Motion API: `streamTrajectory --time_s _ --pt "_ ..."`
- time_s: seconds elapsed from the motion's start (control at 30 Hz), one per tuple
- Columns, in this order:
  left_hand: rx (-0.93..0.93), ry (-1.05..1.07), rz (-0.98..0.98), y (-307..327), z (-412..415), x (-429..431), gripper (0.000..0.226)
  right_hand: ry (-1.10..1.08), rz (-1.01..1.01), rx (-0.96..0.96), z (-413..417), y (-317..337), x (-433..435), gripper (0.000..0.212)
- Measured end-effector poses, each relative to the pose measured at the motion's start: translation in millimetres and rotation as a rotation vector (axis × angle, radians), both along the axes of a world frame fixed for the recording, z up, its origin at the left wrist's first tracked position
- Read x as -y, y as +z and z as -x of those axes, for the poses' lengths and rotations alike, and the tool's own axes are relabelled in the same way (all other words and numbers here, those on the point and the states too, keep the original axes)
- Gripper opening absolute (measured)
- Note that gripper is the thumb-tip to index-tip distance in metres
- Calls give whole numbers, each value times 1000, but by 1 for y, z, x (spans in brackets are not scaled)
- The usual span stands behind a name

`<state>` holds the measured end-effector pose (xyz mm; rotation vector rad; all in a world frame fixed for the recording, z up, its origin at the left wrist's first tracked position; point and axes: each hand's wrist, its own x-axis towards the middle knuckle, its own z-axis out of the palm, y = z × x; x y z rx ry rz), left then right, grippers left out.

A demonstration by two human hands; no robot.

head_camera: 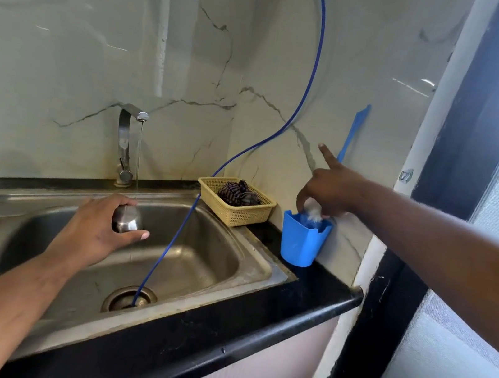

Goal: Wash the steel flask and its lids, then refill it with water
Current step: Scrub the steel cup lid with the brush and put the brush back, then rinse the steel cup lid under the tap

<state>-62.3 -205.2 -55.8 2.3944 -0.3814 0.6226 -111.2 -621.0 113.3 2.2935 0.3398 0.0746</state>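
- Fingers [115,199] of the left hand [95,226] grip a steel lid [126,219] under the tap's [124,143] thin stream.
- Right hand [330,187] pinches something white [313,212] in the blue cup [300,242], forefinger straight.

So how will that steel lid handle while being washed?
Probably slippery: the steel lid is polished, rounded and under the running tap. Likely light, since the left hand holds it by fingertips. Set on its dome, it may rock.
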Motion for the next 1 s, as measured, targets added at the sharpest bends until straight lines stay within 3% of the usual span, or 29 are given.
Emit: streamTrajectory --time_s 0.1,0.3,0.57,0.73,0.87,1.0 --pt "-20 8 -5 1 2 2 64 27 2 24 -7 -4 6 56" --pt "-55 2 1 4 5 2 68 54 140 66 -4 3 5 110" --pt "-67 10 89 11 11 4 61 -13 136 75 -2 33 -14 119" --pt "-86 19 127 8 11 -2 61 36 -21 72 -21 46 -45 113" --pt "-99 33 205 7 5 -4 58 147 -192 104 -44 27 -72 95" --pt "-141 62 261 3 -2 -4 59 404 -685 -44 -73 -19 -137 87"
